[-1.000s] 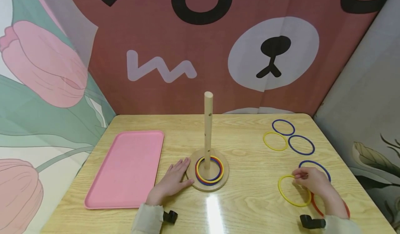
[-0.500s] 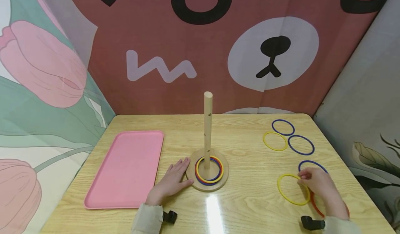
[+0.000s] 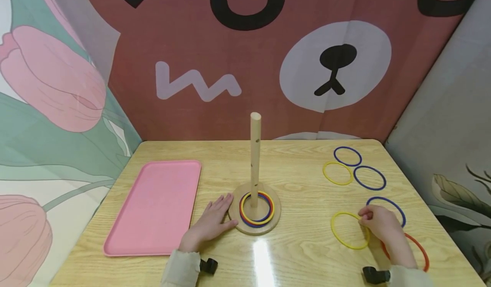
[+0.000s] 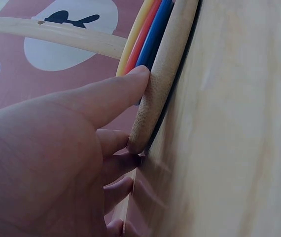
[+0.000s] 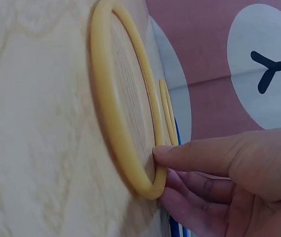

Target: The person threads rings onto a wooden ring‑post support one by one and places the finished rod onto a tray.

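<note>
My right hand [image 3: 383, 227] pinches the right side of a yellow ring [image 3: 332, 227] between thumb and fingers. In the right wrist view, that yellow ring [image 5: 106, 89] is tilted close to the table. My left hand [image 3: 209, 225] lies beside a round wooden base [image 3: 278, 210], fingers extended. Its thumb [image 4: 138, 74] touches the base near the rim in the left wrist view, and the fingers meet its side. An upright wooden post [image 3: 255, 150] rises from the base. Around its foot lie several stacked rings [image 3: 273, 210] in yellow, red and blue.
A blue ring [image 3: 379, 197] and a red ring [image 3: 425, 253] lie near my right hand, partly covered by it. Farther back are a yellow ring [image 3: 324, 172] and two blue rings [image 3: 385, 182]. A pink tray [image 3: 153, 206] sits on the left.
My right hand shifts slightly right, then back left, and the yellow ring slides left, away from the red ring. My left hand, the post and the stacked rings stay put.
</note>
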The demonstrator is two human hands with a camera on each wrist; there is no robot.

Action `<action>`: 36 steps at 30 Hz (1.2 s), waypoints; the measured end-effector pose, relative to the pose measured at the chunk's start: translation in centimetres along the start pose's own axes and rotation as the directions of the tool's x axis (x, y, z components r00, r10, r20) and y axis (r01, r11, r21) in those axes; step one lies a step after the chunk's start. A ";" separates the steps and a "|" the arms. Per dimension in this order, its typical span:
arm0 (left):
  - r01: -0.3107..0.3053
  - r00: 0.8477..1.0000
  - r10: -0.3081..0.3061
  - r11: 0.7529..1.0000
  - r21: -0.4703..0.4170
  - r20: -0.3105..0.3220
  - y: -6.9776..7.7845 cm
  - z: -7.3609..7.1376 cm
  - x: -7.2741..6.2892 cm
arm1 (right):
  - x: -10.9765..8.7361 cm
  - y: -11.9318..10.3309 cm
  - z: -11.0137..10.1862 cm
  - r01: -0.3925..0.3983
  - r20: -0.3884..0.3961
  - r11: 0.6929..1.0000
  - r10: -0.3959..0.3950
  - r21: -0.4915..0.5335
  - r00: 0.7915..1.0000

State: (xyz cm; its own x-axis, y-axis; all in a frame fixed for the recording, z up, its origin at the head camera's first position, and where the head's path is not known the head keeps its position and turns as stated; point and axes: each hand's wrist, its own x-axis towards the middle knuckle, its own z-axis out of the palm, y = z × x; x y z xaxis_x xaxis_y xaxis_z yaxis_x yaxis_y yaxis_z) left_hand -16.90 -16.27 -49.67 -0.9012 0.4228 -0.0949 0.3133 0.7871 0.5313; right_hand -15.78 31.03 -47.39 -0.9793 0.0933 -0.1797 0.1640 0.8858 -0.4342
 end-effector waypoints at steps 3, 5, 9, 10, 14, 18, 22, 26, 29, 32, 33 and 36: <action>-0.002 1.000 0.002 1.000 0.002 -0.005 0.0 0.0 0.0 | 0.0 -0.2 0.1 0.002 0.005 1.000 -0.002 0.007 1.000; -0.004 1.000 0.004 1.000 0.004 -0.007 0.0 0.0 0.0 | 0.1 -0.3 0.2 -0.008 0.020 1.000 0.007 0.030 1.000; -0.009 1.000 0.009 1.000 -0.001 -0.012 0.0 0.0 0.0 | 0.1 -0.4 0.4 -0.006 0.031 0.997 0.003 0.079 1.000; -0.010 1.000 0.010 1.000 -0.002 -0.012 0.0 0.0 0.0 | 0.1 -0.4 0.4 0.000 0.029 0.996 -0.002 0.088 1.000; -0.016 1.000 0.016 1.000 -0.003 -0.017 0.0 0.0 0.0 | 0.1 -0.4 0.6 0.002 0.019 0.992 -0.004 0.124 1.000; -0.016 1.000 0.016 1.000 -0.004 -0.017 0.0 0.0 0.0 | 0.0 -0.7 0.7 -0.025 0.025 0.975 0.020 0.220 0.999; -0.015 1.000 0.015 1.000 -0.010 -0.015 0.1 -0.1 0.0 | 0.0 -1.0 0.8 -0.058 0.039 0.933 0.047 0.354 0.998; -0.014 1.000 0.014 1.000 -0.009 -0.012 0.2 -0.2 0.0 | 0.2 -1.3 0.9 -0.081 0.045 0.885 0.067 0.459 0.997; -0.013 1.000 0.013 1.000 -0.010 -0.012 0.2 -0.1 0.0 | 0.3 -1.7 0.8 -0.093 0.055 0.840 0.075 0.534 0.996; -0.013 1.000 0.013 1.000 -0.011 -0.014 0.1 -0.1 0.0 | 0.5 -2.5 0.6 -0.101 0.062 0.788 0.080 0.607 0.995; -0.013 1.000 0.013 1.000 -0.011 -0.015 0.1 -0.1 0.0 | 0.6 -2.9 0.4 -0.100 0.059 0.770 0.081 0.631 0.995; -0.012 1.000 0.012 1.000 -0.011 -0.014 0.1 0.0 0.0 | 0.9 -3.8 0.0 -0.077 0.029 0.724 0.078 0.686 0.997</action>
State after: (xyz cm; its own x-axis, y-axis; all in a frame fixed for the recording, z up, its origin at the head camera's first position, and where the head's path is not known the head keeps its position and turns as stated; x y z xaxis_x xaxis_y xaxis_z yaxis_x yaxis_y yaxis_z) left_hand -16.88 -16.24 -49.63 -0.9017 0.4256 -0.0766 0.3206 0.7768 0.5420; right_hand -17.28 27.70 -45.90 -0.9597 0.1486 -0.2387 0.2752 0.3220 -0.9059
